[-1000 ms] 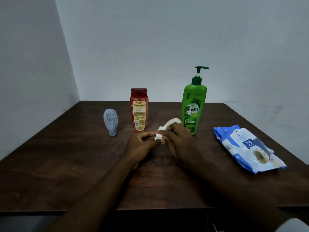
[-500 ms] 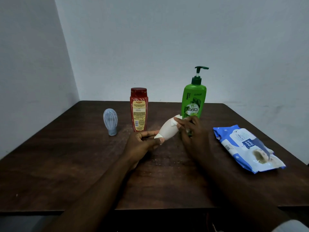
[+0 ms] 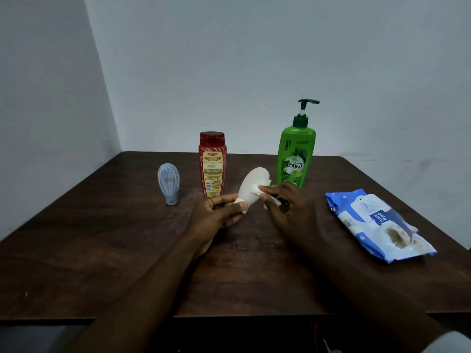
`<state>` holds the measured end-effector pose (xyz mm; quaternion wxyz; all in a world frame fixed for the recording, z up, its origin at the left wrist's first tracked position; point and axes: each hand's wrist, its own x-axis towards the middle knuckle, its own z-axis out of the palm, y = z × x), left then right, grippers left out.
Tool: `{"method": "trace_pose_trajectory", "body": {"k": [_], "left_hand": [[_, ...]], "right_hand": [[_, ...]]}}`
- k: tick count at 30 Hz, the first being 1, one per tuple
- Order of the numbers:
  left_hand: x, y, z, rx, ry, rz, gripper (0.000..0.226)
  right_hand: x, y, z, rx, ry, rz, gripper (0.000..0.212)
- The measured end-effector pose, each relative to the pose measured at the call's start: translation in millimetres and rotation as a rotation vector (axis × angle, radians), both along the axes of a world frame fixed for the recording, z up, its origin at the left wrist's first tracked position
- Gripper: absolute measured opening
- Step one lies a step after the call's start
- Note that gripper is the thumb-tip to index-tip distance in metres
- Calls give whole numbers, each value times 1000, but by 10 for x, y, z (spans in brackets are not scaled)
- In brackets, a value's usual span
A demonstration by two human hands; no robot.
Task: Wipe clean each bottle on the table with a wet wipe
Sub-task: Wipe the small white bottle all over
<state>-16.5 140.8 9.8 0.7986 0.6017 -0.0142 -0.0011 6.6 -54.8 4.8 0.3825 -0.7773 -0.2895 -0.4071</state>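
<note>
My left hand grips the cap end of a small cream bulb-shaped bottle, tilted up to the right above the table. My right hand pinches a white wet wipe and presses it against the bottle's right side. Behind them stand a red bottle and a green pump bottle. A small pale blue bulb-shaped bottle stands cap-down at the left.
A blue pack of wet wipes lies flat on the right of the dark wooden table. Walls close the table in at the back and left. The table's near edge runs under my forearms.
The cream bottle has tipped up from behind my hands into view. My right hand moved the wipe along its body toward the rounded end, then back to its side.
</note>
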Motion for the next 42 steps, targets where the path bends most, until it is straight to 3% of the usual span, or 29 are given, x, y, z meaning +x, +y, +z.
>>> {"method": "trace_pose_trajectory", "body": {"k": [2, 7, 21, 26, 31, 38, 42], "left_hand": [[9, 9, -6, -31, 3, -5, 55], [11, 3, -9, -88, -5, -13, 50], [4, -10, 14, -197, 31, -66, 52], [-5, -43, -5, -99, -1, -63, 53], [-4, -62, -22, 2, -17, -48, 38], [-3, -79, -65, 396, -121, 29, 39], [-17, -98, -56, 467, -174, 82, 38]], "right_hand": [[-30, 42, -18, -73, -12, 19, 27], [-87, 85, -50, -151, -3, 94, 27], [-91, 113, -30, -24, 51, 167, 32], [-72, 50, -18, 38, 109, 148, 24], [-52, 10, 13, 148, 146, 79, 23], [45, -115, 97, 297, 142, -75, 21], [52, -117, 109, 321, 162, -70, 22]]}}
